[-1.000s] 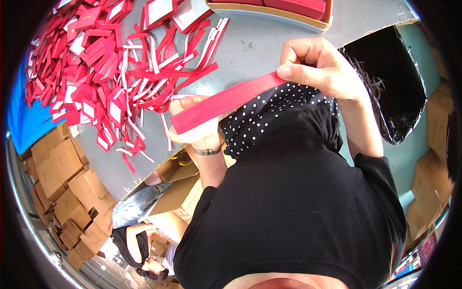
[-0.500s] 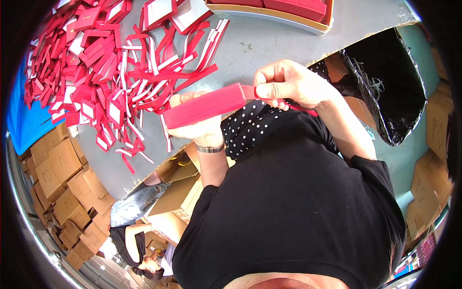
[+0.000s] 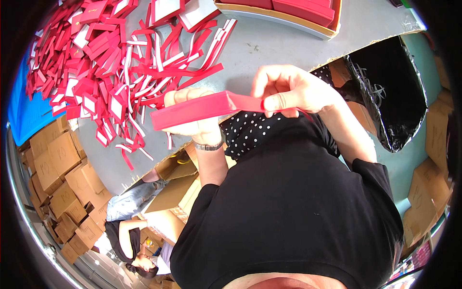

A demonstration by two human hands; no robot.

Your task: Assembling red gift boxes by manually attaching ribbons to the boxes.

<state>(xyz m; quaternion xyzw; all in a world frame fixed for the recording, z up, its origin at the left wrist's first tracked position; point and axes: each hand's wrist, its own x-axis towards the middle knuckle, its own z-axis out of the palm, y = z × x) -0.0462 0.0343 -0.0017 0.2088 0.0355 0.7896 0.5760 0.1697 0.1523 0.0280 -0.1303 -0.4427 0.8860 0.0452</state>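
A slim red box (image 3: 192,111) rests across my left hand (image 3: 207,131), whose fingers wrap round its far side and whose palm lies beneath. From the box's right end runs a flat red strip (image 3: 248,103). Its other end is pinched between the thumb and fingers of my right hand (image 3: 294,92), with a thin tail hanging past them. Both hands are held above the table's near edge. Just beyond the left hand lies a tangle of red and white strips (image 3: 156,72).
A heap of small red boxes (image 3: 79,53) covers the grey table's (image 3: 260,50) left side. At the far edge stands a carton (image 3: 288,24) of red boxes. A black plastic bag (image 3: 392,91) hangs open on the right. Cardboard boxes (image 3: 62,154) and another person (image 3: 127,236) are at lower left.
The box has shifted left and its right end has dropped a little. My right hand has moved slightly down and right, and more of the strip shows between hand and box.
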